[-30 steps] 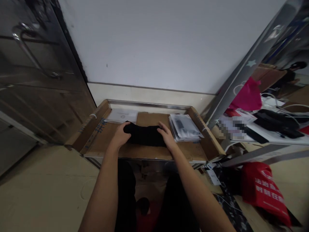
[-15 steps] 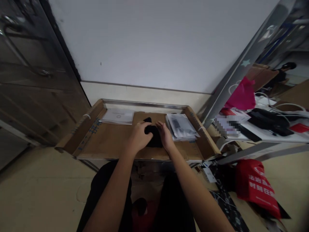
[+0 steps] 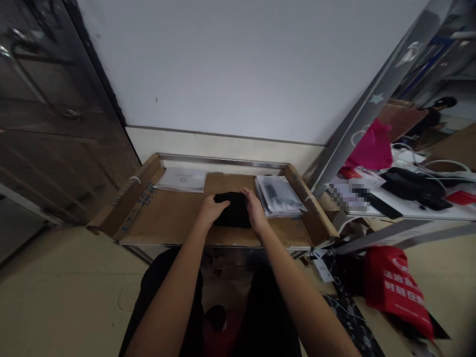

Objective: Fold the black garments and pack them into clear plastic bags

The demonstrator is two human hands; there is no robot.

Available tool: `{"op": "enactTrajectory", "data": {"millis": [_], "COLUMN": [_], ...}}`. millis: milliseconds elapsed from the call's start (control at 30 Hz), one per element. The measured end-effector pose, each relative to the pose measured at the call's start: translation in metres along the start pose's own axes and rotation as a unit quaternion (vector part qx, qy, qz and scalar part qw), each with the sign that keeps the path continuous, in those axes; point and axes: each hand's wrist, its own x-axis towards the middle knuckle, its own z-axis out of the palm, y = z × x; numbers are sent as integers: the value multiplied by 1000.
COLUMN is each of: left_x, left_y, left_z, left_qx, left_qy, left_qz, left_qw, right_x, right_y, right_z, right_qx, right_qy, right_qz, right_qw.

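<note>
A folded black cloth [image 3: 233, 210] lies on the cardboard-lined table, between my two hands. My left hand [image 3: 212, 210] grips its left edge, thumb on top and the other fingers mostly hidden under or behind it. Along the right edge rests my right hand [image 3: 255, 208], its fingers stretched out and touching the cloth from the side. Just right of that hand is a stack of clear plastic bags [image 3: 280, 194] with dark items inside. A flat white packet [image 3: 182, 179] sits at the back left of the cardboard [image 3: 159, 215].
Raised cardboard walls [image 3: 310, 206] border the table on both sides. Behind it stands a white board [image 3: 238, 69]. To the right, a cluttered white table [image 3: 420, 208] holds a pink bag [image 3: 372, 146]; a red bag [image 3: 396, 287] lies on the floor. Another person [image 3: 433, 116] is far right.
The cloth's left part, bunched and raised before, now lies flat in a wider, neater shape. My left hand has moved slightly left and down; the right hand has stayed along the right edge.
</note>
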Motion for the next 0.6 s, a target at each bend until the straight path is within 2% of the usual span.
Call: {"op": "enactTrajectory", "data": {"millis": [133,233,400,533,600], "left_x": [-8,-17,-24,-22,-18], "left_y": [11,17,19,20,19], "left_z": [4,3,-1,-10,-16], "left_qx": [-130,-181,-206,-175,-146], "left_qy": [-83,-116,-117,-85,-79], "left_qz": [-69,-50,-20,40,65], "left_qw": [986,975,971,980,984], "right_x": [-4,-9,-19,-23,-24], "right_y": [-5,-13,-28,-34,-36], "right_z": [1,3,8,11,12], "right_qx": [48,42,55,112,141], "right_qy": [5,15,-9,-58,-63], "right_qz": [4,21,69,105,116], "right_qw": [999,999,996,986,981]}}
